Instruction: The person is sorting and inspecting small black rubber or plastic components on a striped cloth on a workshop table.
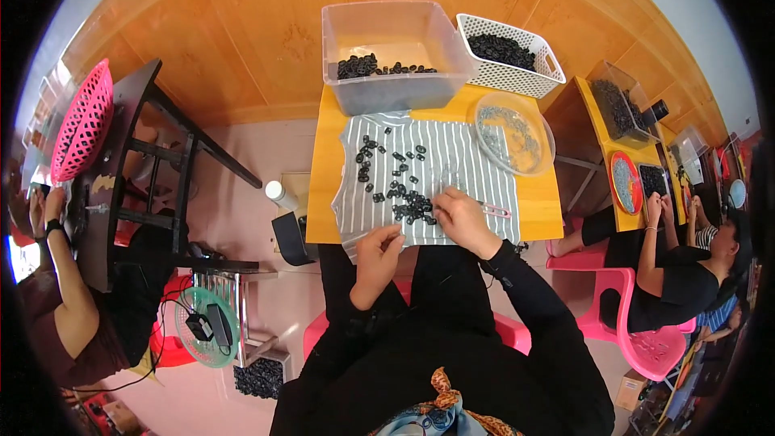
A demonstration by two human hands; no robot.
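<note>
Small black ring-shaped plastic parts (404, 194) lie scattered on a grey-and-white striped cloth (476, 163) spread over a yellow worktop (323, 194). The right hand (462, 222) rests at the pile's near edge, fingers curled onto pink-handled tweezers (494, 210); the left hand (378, 252), just below the cloth, is loosely closed, contents unclear. Picking cleanly likely means lifting one piece at a time. A clear plastic tub (391, 56) stands beyond.

A grey-and-white striped cloth (452, 163), soft and matt, covers the smooth yellow desk (325, 186). Small black plastic parts (408, 203) on it look slightly glossy. The clear bin (393, 48), round bowl (515, 134) and white perforated basket (507, 55) are plastic.
</note>
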